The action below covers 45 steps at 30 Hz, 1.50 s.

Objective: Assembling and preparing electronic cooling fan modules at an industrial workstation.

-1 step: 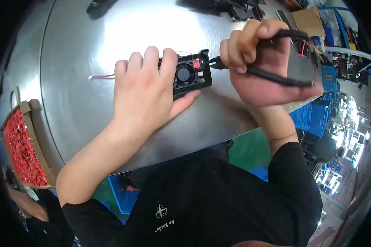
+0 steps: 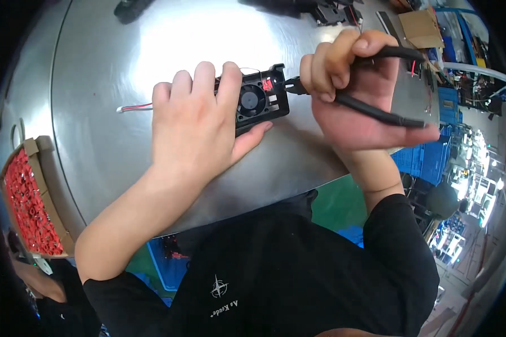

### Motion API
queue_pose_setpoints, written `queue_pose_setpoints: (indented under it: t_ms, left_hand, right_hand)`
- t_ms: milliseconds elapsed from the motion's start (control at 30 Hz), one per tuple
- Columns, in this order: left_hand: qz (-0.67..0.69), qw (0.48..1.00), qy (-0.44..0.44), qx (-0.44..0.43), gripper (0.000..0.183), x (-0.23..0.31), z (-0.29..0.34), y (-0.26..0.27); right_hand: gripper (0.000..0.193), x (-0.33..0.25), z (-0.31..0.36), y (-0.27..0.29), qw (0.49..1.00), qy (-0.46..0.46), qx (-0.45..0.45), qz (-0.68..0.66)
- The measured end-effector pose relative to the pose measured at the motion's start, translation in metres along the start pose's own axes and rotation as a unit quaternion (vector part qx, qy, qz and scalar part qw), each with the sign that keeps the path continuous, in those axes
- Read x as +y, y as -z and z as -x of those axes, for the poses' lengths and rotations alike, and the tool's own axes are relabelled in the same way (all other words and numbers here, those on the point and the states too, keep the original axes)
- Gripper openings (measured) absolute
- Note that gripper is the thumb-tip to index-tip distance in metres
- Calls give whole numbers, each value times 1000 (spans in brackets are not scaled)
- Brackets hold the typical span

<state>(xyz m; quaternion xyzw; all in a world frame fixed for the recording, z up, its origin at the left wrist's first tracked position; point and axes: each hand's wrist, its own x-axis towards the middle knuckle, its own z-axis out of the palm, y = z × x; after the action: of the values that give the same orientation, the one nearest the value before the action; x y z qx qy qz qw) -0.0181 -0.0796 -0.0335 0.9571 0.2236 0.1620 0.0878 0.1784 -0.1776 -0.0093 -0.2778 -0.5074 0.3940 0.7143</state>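
Note:
My left hand [image 2: 194,121] is closed over a black plastic housing [image 2: 279,106], its thumb along the near edge and its fingers across the top. A small black fan [image 2: 251,101] sits inside the housing, with a red part [image 2: 267,85] beside it. From under the left hand a thin red and white cable [image 2: 135,107] runs out to the left and ends in a white plug. My right hand [image 2: 357,90] grips pliers with black handles [image 2: 371,110], spread apart. Their jaw tips reach the housing's right end; whether they pinch anything there is too small to tell.
The work lies on a shiny metal table [image 2: 112,151]. At left stands a cardboard box [image 2: 45,199] full of red parts. Black parts [image 2: 329,12] lie along the far side. Blue crates [image 2: 433,160] stand beyond the right edge. Another person's arm [image 2: 42,281] shows at lower left.
The plier handles and my right hand have dropped very slightly. My left hand and the cable have shifted a touch to the left.

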Motion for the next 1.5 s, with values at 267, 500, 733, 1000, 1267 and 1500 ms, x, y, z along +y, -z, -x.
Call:
queue_pose_setpoints:
  t_ms: [267, 500, 733, 1000, 1267, 1500]
  left_hand:
    - [12, 999, 4, -38, 78, 0, 5, -1]
    - [12, 999, -3, -31, 75, -1, 8, -3]
    - [-33, 998, 30, -34, 75, 18, 10, -5]
    - [-70, 997, 37, -14, 78, 30, 4, -9]
    - [-68, 997, 14, 23, 73, 14, 7, -16]
    - [-51, 998, 22, -2, 71, 6, 20, -17]
  right_hand:
    - [91, 9, -2, -21, 989, -27, 14, 148]
    - [93, 10, -2, -36, 976, -90, 84, 178]
    - [96, 9, -11, -31, 952, -138, 178, 209]
    - [103, 41, -44, -51, 912, -171, 277, 250]
    - [106, 17, -37, -51, 901, -106, 255, 334]
    - [115, 6, -13, -60, 969, -17, 245, 1]
